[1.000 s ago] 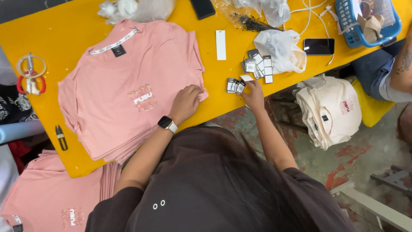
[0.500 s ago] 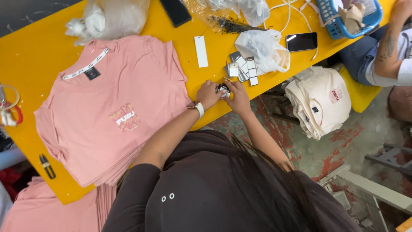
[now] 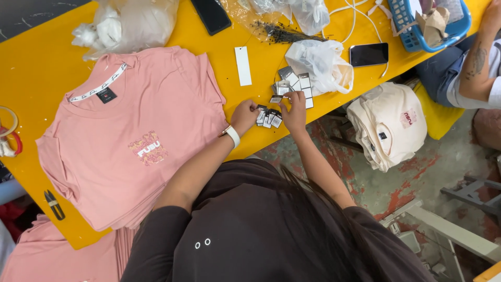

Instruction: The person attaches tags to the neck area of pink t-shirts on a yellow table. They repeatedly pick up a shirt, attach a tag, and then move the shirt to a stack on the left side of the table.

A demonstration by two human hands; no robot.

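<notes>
A pink T-shirt [image 3: 130, 136] lies flat on top of a stack on the yellow table [image 3: 42, 57]. My left hand [image 3: 244, 116] and my right hand [image 3: 295, 110] meet at a small cluster of black and white tags [image 3: 268, 118] near the table's front edge, fingers touching them. More such tags [image 3: 292, 82] lie just beyond, beside a white plastic bag [image 3: 321, 65]. A long white paper tag [image 3: 243, 66] lies next to the shirt.
Two dark phones [image 3: 369, 54] [image 3: 211, 14], a bundle of tag pins [image 3: 284, 34], clear bags [image 3: 122, 23] and a blue basket [image 3: 422, 26] sit on the table. A cream garment pile [image 3: 389, 125] rests on a seat. Another person's arm [image 3: 477, 68] is at right. Small snips [image 3: 53, 203] lie at left.
My left hand has left the pink shirt and moved right to join my right hand at the small tags. The view has shifted slightly.
</notes>
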